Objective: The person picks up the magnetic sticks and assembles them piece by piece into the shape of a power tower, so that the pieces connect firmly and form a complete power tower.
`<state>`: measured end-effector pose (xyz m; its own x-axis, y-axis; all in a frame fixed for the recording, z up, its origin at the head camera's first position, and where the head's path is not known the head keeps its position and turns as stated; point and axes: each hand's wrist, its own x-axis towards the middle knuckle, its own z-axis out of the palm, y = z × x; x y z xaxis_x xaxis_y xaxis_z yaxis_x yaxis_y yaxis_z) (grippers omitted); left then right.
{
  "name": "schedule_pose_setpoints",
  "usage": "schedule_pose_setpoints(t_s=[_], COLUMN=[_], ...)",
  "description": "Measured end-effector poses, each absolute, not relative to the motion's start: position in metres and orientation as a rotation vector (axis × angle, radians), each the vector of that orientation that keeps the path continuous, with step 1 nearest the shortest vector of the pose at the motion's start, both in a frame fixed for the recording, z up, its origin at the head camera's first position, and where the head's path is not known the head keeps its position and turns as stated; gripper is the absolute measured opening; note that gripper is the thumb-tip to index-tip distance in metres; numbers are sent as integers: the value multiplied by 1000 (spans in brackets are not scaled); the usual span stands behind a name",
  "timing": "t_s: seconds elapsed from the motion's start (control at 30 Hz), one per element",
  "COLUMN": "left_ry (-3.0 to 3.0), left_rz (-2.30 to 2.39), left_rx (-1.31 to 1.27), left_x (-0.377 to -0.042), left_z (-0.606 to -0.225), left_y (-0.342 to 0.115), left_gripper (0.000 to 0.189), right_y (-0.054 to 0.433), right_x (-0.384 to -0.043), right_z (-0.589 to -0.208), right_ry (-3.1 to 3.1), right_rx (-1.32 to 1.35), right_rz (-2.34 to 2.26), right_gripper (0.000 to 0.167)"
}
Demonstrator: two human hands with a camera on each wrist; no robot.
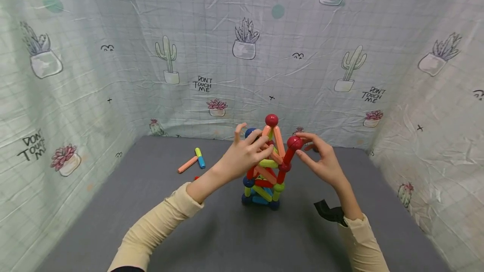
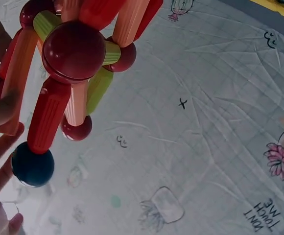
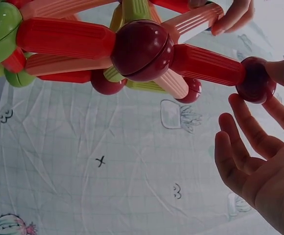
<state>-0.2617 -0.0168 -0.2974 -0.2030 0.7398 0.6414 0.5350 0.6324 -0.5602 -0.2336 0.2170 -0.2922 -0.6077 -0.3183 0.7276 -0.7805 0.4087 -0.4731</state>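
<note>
A tower of magnetic rods and balls (image 1: 267, 184) stands on the table, with blue, green and red balls joining rods of several colours. My left hand (image 1: 243, 154) is at the tower's upper left. Its thumb and fingers pinch the end of an orange rod (image 2: 19, 81), whose other end meets a red ball. On the other side, my right hand (image 1: 326, 162) pinches a red ball (image 3: 255, 80) on the tip of a slanting red rod (image 3: 208, 63). A blue ball (image 2: 33, 164) tops another red rod beside my left fingers. Another red ball (image 1: 271, 120) crowns the orange rods.
To the left on the grey table (image 1: 151, 205) lie an orange rod (image 1: 188, 164) and a yellow-and-blue rod (image 1: 200, 158). A small red piece (image 1: 196, 177) shows beside my left forearm. Printed cloth (image 1: 211, 62) walls the back and sides.
</note>
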Motion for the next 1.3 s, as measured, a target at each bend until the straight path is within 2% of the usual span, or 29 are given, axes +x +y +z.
schedule_pose_setpoints(t_s=[0.37, 0.53, 0.7, 0.93, 1.13, 1.2, 1.3], left_ry=[-2215, -2220, -2217, -2208, -2246, -2269, -2298], left_rz=[-446, -620, -632, -773, -685, -657, -678], left_rx=[-1035, -1104, -1053, -1054, -1042, -1043, -1037], left_x=[-280, -277, -276, -275, -275, -276, -276], left_z=[-307, -307, -307, -306, -305, -305, -308], left_y=[-24, -20, -17, -15, -16, -17, -19], left_gripper=[56, 50, 57, 22, 14, 17, 38], right_y=[216, 216, 216, 215, 214, 214, 219], right_x=[-235, -235, -235, -235, -235, -235, -243], right_z=[-292, -292, -291, -290, -289, -289, -298], right_ry=[-2144, -2146, -2153, -2155, -2174, -2178, -2191], right_rx=[926, 922, 913, 916, 904, 902, 886], right_rz=[1129, 1136, 1136, 1123, 1122, 1123, 1130], right_gripper=[45, 44, 44, 45, 44, 44, 48])
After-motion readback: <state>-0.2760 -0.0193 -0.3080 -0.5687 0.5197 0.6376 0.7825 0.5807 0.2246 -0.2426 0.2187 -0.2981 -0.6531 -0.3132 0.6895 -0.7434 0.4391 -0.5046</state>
